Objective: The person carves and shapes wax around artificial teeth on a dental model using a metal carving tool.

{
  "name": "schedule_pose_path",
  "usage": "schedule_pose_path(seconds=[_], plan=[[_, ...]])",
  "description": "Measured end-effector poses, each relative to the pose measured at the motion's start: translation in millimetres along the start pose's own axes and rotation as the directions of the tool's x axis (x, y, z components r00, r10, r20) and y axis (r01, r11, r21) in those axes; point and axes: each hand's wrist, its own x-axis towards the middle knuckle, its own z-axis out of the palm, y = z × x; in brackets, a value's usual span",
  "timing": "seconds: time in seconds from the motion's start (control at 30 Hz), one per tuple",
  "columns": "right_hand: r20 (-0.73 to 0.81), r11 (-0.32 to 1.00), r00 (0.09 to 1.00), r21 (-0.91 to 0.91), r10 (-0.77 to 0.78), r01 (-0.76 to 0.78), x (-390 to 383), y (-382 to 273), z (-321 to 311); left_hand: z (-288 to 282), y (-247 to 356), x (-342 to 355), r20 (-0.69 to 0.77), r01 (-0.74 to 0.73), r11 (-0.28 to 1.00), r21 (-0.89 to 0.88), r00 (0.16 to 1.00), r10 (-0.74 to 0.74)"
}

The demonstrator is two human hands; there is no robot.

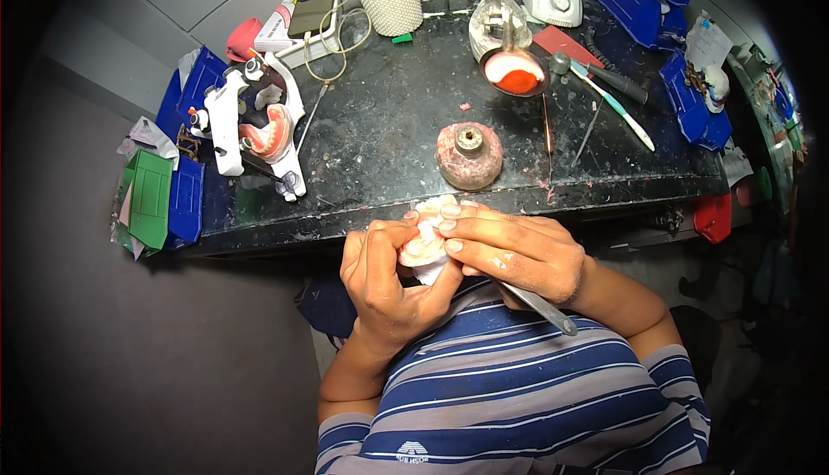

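Just off the front edge of the bench, my left hand [380, 276] is closed around a dental cast [421, 249], white below with pale pink material on top. My right hand [527, 255] rests its fingertips on the cast's right and upper side. A flat-ended metal tool [544, 309] is tucked in that same hand and sticks out below it, toward my striped shirt; its other end is hidden. Beyond the cast, a round burner [466, 168], spattered with pink wax, stands on the black bench.
A white articulator [229, 129] with a pink denture [275, 134] stands at the left. Farther back are a pan of red wax [518, 76], a toothbrush [617, 108], a phone [313, 10] and a holder of tools [393, 9]. Blue bins [635, 0] line the right.
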Motion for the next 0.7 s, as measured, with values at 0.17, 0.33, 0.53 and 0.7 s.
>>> schedule_pose_path(seconds=[0.17,0.33,0.53,0.7], plan=[[0.038,1.000,0.999,0.026,-0.001,0.000,3.2,-2.3,-7.1,-2.7,1.2,-3.1,0.011,0.075,0.991,-0.115,0.997,-0.074],[0.032,0.998,0.999,0.067,-0.003,0.001,2.5,0.1,-5.7,-4.9,1.3,-3.8,0.011,0.087,0.988,-0.124,0.996,-0.086],[0.041,0.997,0.999,0.077,-0.011,0.007,2.9,2.0,-6.4,-4.5,1.0,-4.1,0.009,0.099,0.986,-0.135,0.995,-0.099],[0.065,0.999,0.997,0.035,-0.031,0.029,3.2,-0.4,-8.2,-5.7,3.1,-4.4,0.018,0.120,0.982,-0.144,0.993,-0.119]])
